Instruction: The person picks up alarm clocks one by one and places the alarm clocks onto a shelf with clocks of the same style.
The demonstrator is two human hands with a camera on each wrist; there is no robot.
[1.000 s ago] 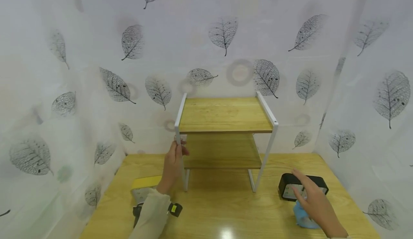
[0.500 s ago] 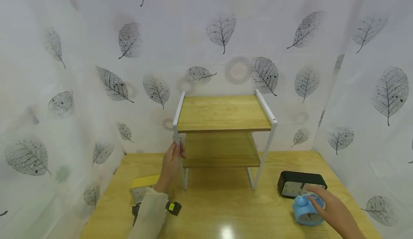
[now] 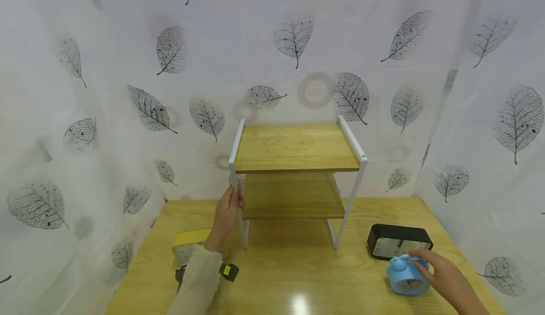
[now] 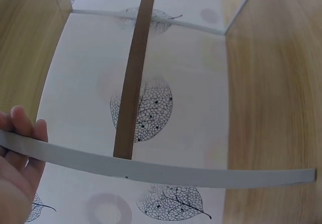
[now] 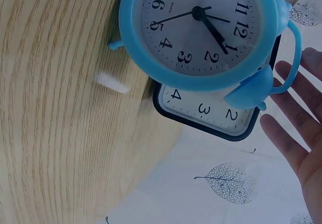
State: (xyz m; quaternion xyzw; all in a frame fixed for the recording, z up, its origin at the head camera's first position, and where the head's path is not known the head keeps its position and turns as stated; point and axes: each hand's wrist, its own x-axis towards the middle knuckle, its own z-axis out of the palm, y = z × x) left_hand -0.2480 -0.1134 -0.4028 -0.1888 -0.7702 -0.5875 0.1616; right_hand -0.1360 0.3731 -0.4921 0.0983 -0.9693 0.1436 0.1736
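Observation:
My left hand (image 3: 226,213) holds the left upright of a small two-tier wooden shelf (image 3: 294,147) with a white metal frame. In the left wrist view, my fingers (image 4: 22,123) wrap around the white post (image 4: 151,172). At the right, my right hand (image 3: 444,275) is at the top handle of a light blue twin-bell alarm clock (image 3: 408,282), thumb and finger on either side of the handle. The right wrist view shows the alarm clock's dial (image 5: 201,58) close up, with the other fingers (image 5: 284,138) extended beside the bell. The clock's base is low over the tabletop; any contact is unclear.
A black rectangular clock (image 3: 399,240) stands just behind the blue one. Left of the shelf, a yellow-topped clock (image 3: 189,241) is partly behind my sleeve (image 3: 197,277). A dark strapped item (image 3: 229,271) lies near that wrist. Leaf-printed sheeting (image 3: 315,45) surrounds the wooden table (image 3: 272,282).
My right hand has come down from above the blue alarm clock to its handle, its thumb and finger drawing closer together. The left hand stays on the shelf post; the view shifts slightly.

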